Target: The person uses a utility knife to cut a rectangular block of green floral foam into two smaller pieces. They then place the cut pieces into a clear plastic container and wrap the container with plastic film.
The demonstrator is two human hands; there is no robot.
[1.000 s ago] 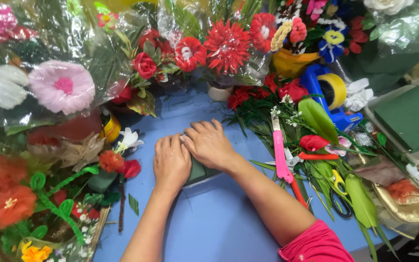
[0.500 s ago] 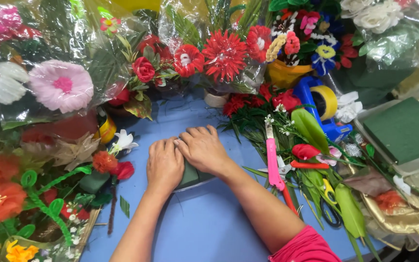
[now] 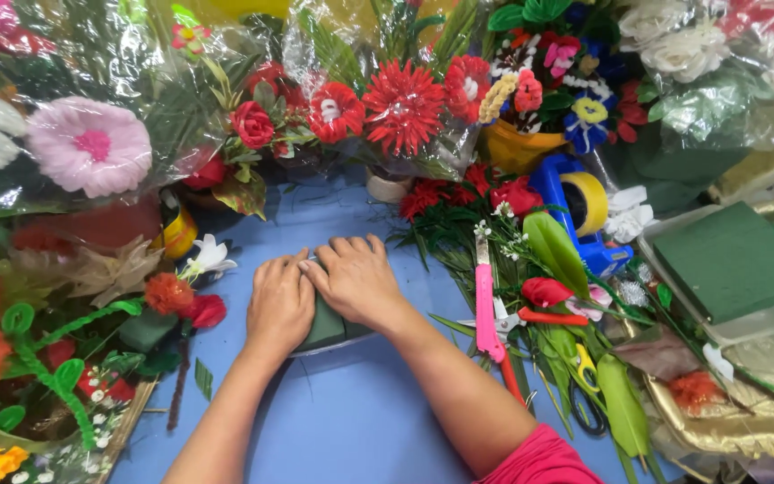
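Note:
My left hand [image 3: 278, 303] and my right hand [image 3: 356, 280] lie side by side, palms down, pressing on a dark green foam block [image 3: 329, 324] that sits in a shallow grey dish [image 3: 333, 345] on the blue table [image 3: 360, 412]. The fingers point away from me and the right hand's fingers overlap the edge of the left hand. Most of the block is hidden under the hands.
Artificial flowers in red, pink and white ring the table. A pink-handled knife [image 3: 484, 300], red-handled cutters [image 3: 544, 316] and yellow-handled scissors [image 3: 587, 381] lie right of my right arm. A blue tape dispenser [image 3: 575, 211] and a tray of green foam [image 3: 732, 260] stand farther right.
Both hands stay pressed on the green block. The view has shifted slightly; the hands have barely moved.

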